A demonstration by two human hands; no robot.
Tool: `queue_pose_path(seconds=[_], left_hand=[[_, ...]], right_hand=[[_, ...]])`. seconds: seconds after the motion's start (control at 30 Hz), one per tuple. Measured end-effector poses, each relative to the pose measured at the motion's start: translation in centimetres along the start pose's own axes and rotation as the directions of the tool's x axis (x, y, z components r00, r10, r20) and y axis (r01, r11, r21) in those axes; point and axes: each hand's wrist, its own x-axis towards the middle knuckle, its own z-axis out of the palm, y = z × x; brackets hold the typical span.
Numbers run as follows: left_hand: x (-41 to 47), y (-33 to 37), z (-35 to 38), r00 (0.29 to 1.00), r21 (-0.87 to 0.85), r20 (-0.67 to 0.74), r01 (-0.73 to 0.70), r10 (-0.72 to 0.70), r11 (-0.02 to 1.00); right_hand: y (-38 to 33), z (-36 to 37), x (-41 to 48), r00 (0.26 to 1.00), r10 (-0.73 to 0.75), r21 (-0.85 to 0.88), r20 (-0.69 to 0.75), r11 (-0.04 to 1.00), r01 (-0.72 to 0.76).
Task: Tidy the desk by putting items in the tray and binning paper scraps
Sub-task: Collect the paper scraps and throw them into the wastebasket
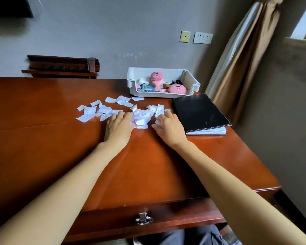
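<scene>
A person's two bare arms reach across a polished wooden table toward a scatter of torn white paper scraps, which lies on the near side of a white plastic tray and trails off to the tray's left. The left hand lies palm down, fingers straight and flat, its fingertips touching the scraps nearest the person. The right hand, almost straight in front of the tray, has its fingers curled over the right edge of the heap, with a crumpled scrap showing between thumb and forefinger.

The tray stands at the table's far edge against the wall. Inside it are two pink plush toys, a small white case in its left corner and a flat blue packet at its open front. A black-covered notebook lies closed just beside the tray's near right corner, angled toward the table's right edge. Above the tray, wall sockets are set in the grey wall; to the tray's right hangs a brown curtain.
</scene>
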Motion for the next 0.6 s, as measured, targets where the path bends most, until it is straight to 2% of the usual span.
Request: queue_pose_path(seconds=[0.3,0.43,0.6], left_hand=[[0.0,0.4,-0.1,0.996,-0.071,-0.049,0.075,-0.078,0.995],[0.2,0.5,-0.7,0.981,-0.241,-0.073,0.157,-0.179,0.958],[0.1,0.9,-1.5,0.958,-0.345,-0.128,0.198,-0.255,0.917]], right_hand=[[-0.4,-0.4,-1.0,0.99,0.023,0.061,-0.138,0.998,-0.015],[-0.2,-0.7,-1.2,0.976,0.089,0.223,-0.2,0.974,-0.043],[0.4,-1.0,-1.2,0.932,0.224,0.405,-0.285,0.91,-0.095]])
